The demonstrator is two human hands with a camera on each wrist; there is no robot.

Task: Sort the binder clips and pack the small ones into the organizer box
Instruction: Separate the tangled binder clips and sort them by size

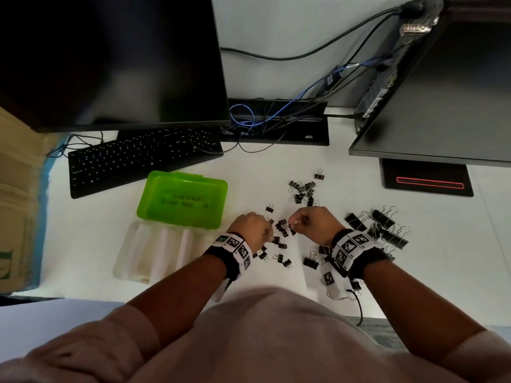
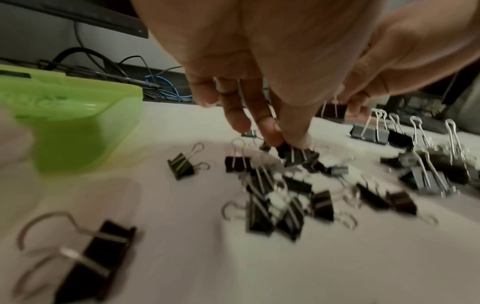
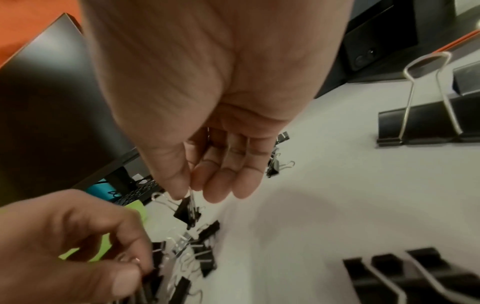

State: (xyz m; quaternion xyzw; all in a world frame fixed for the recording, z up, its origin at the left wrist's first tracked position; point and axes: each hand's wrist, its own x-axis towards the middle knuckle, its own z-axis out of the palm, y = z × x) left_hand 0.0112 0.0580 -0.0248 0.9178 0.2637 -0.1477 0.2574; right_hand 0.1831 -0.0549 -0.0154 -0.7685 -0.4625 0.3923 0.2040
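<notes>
At the left of the head view, on the white desk (image 1: 345, 239), lies a black computer keyboard (image 1: 138, 158) under a dark monitor screen (image 1: 110, 59). Just below the keyboard is the translucent plastic organizer box (image 1: 154, 250), lying open, its bright green lid (image 1: 182, 200) tipped back toward the keyboard and its clear tray showing ribbed compartments.

Toward the centre, the left hand (image 1: 253, 226) hovers low over a scatter of small black binder clips with silver wire handles (image 1: 280, 239). Its grip is curled; in the left wrist view the fingertips (image 2: 270, 133) pinch a small clip at the top of the scatter.

Just right of it, the right hand (image 1: 311, 221) is also curled, thumb and forefinger pinching the wire handle of one small black clip (image 3: 188, 211), which dangles just above the scatter.

Above the hands in the frame sits a second cluster of small clips (image 1: 302, 189). At the right, beside the right wrist, lies a heap of large black binder clips (image 1: 383, 225), well apart from the organizer box. A second black monitor (image 1: 442, 92) fills the upper right.
</notes>
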